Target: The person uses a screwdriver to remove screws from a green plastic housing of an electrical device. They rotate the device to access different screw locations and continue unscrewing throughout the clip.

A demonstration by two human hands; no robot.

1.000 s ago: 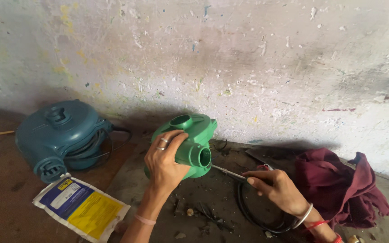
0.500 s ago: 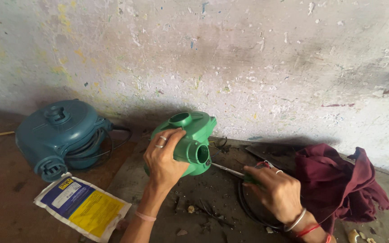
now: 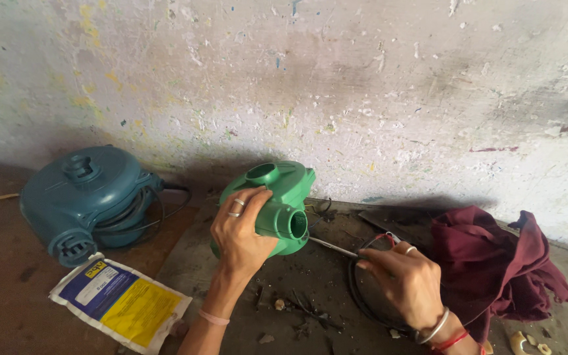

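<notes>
The left hand (image 3: pixel 241 230) wraps over the green blower housing (image 3: pixel 277 204), fingers curled around its round outlet, bracing it on the dark slab (image 3: pixel 310 289). Just right of it, the right hand (image 3: pixel 405 283) closes on a thin metal tool (image 3: pixel 333 246), probably a screwdriver, whose tip reaches the housing's lower side; the exact contact point is hard to make out. To do this well, the left hand should hold the housing from rolling while the right keeps the shaft in line and presses steadily. A black cable (image 3: pixel 363 302) loops under the right hand, so the wrist should stay clear of it.
</notes>
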